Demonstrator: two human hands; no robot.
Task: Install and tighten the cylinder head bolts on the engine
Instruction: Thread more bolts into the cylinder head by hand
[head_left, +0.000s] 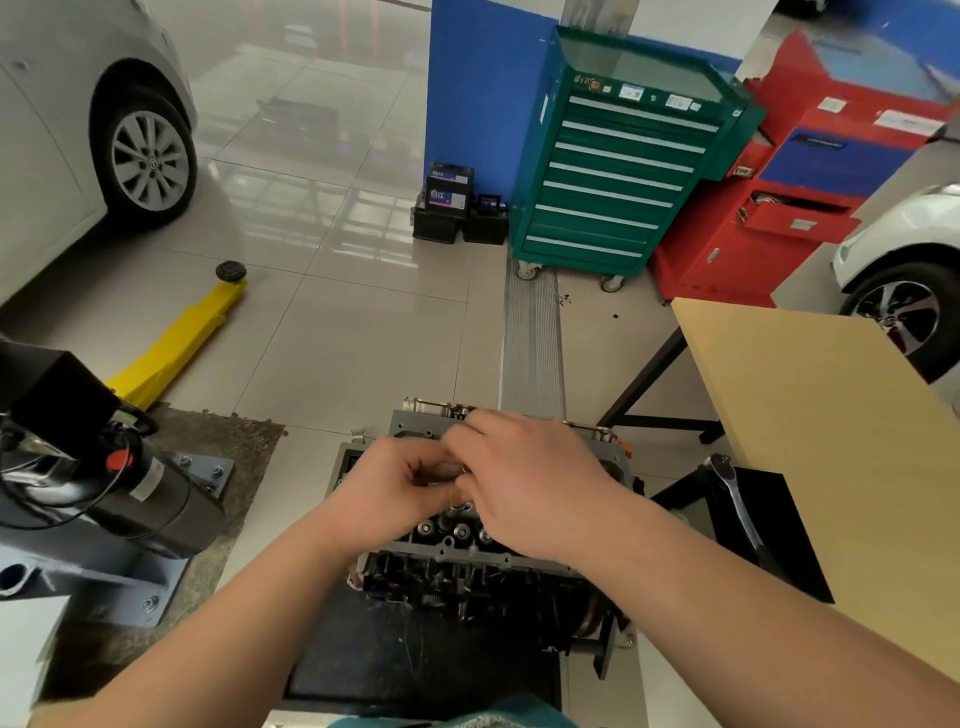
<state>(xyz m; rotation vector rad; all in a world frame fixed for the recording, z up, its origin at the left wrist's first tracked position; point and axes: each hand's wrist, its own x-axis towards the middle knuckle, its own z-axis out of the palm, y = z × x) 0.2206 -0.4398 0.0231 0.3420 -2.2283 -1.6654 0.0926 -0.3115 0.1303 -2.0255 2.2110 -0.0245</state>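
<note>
The grey engine with its cylinder head (457, 545) stands on a dark stand low in the middle of the view. Valve springs and round bolt heads show on its near part. My left hand (389, 488) hovers over the head with fingers curled round a small metal part, probably a bolt (441, 473), mostly hidden. My right hand (530, 483) lies over the head's right side, its fingertips meeting the left hand at that same part. Both hands hide the middle of the head.
A ratchet wrench (737, 509) lies on a black surface to the right, beside a tan table (831, 415). A green tool cabinet (613, 171) and a red one (789, 208) stand behind. A yellow lift arm (176, 343) and a black pump unit (104, 467) are at the left.
</note>
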